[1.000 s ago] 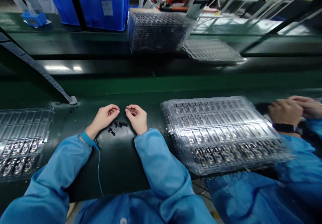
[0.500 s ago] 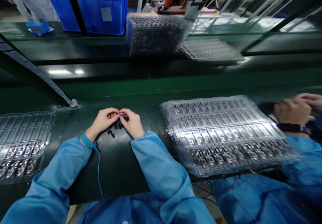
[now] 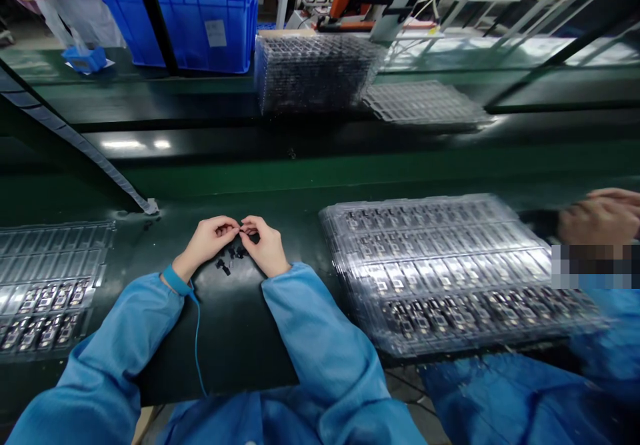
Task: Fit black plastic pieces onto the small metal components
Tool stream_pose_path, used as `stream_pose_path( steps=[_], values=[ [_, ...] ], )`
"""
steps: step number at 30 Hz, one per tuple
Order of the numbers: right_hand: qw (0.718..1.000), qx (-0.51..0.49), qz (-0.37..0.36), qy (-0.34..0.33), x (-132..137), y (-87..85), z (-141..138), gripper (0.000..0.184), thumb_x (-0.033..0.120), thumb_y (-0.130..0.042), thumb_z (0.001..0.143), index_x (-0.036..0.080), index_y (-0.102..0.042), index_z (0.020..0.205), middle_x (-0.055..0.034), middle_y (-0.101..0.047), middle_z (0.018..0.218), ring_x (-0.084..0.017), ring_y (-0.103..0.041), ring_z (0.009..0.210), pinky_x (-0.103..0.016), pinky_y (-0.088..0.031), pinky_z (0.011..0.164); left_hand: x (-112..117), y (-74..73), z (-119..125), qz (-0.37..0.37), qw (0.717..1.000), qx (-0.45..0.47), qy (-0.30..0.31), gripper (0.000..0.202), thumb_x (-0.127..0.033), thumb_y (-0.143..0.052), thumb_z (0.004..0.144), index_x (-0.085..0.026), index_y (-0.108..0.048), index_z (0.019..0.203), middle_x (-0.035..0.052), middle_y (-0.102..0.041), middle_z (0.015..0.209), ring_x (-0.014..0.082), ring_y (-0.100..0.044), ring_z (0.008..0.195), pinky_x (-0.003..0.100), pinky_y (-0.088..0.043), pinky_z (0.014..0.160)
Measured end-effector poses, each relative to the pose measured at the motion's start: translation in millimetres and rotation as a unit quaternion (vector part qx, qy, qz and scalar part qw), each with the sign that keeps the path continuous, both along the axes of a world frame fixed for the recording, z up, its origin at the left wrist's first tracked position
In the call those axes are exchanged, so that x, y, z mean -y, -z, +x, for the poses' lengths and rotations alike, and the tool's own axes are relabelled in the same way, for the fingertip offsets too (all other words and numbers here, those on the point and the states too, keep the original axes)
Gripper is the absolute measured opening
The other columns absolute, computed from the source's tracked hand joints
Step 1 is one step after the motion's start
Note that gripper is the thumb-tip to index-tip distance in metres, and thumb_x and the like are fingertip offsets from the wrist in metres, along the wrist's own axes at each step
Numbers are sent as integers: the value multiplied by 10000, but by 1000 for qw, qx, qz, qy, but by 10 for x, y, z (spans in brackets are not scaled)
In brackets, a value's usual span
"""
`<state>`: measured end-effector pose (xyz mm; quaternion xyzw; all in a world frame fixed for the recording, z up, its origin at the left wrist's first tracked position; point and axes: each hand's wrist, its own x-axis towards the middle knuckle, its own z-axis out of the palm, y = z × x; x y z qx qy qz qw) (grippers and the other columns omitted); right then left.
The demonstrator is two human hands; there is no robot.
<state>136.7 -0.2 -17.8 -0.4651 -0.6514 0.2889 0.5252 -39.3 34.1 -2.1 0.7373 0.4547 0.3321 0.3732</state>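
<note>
My left hand and my right hand meet above the dark green bench. Thumb and fingers are pinched on both, with the tips nearly touching. Between them is a tiny dark piece, too small to name. Several small black parts lie loose on the bench just below my fingers. A blue wrist strap with a thin cord circles my left wrist.
Right of me lies a stack of clear plastic trays holding small circuit boards; another clear tray with boards is at left. A co-worker's hands are at far right. Behind stand a blue bin and stacked empty trays.
My hands stay together, with the fingertips now slightly further apart. The whole view has shifted a little. The co-worker's hands at far right have moved slightly rightward.
</note>
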Motion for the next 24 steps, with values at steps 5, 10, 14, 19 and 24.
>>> stream_pose_path(
  steps=[5,10,14,19,24],
  values=[
    [1000,-5,-3,13,14,-50,2,204,165,-592,844,213,-623,1040,-27,-714,899,-153,-700,803,-278,-579,785,0,-18,3,-2,1000,-5,3,185,-316,-638,857,-162,-729,901,24,-692,772,126,-591,662,220,-455,610],
    [1000,2,5,19,27,-85,2,115,194,-612,849,216,-657,952,-25,-723,882,-156,-701,783,-280,-580,776,4,-16,2,-12,1000,7,-1,201,-323,-644,853,-161,-727,941,26,-688,778,128,-592,666,222,-456,612],
    [999,-24,-17,25,24,-74,4,117,240,-663,835,217,-672,950,-17,-732,845,-160,-707,741,-281,-587,746,8,-8,0,-11,1000,20,-2,217,-335,-642,856,-160,-728,951,35,-696,806,132,-600,676,229,-467,626],
    [1000,-13,-12,22,8,-69,14,78,248,-678,841,217,-700,908,-21,-737,823,-164,-701,736,-288,-579,743,6,-18,-1,2,1000,13,1,204,-325,-638,855,-157,-733,922,42,-694,801,132,-598,667,229,-462,610],
    [1000,2,3,20,7,-91,21,80,216,-670,844,213,-730,897,-33,-748,852,-164,-699,756,-289,-574,748,11,-27,1,15,1000,8,5,177,-295,-631,850,-161,-731,908,33,-686,782,126,-597,660,222,-457,597]
  ],
)
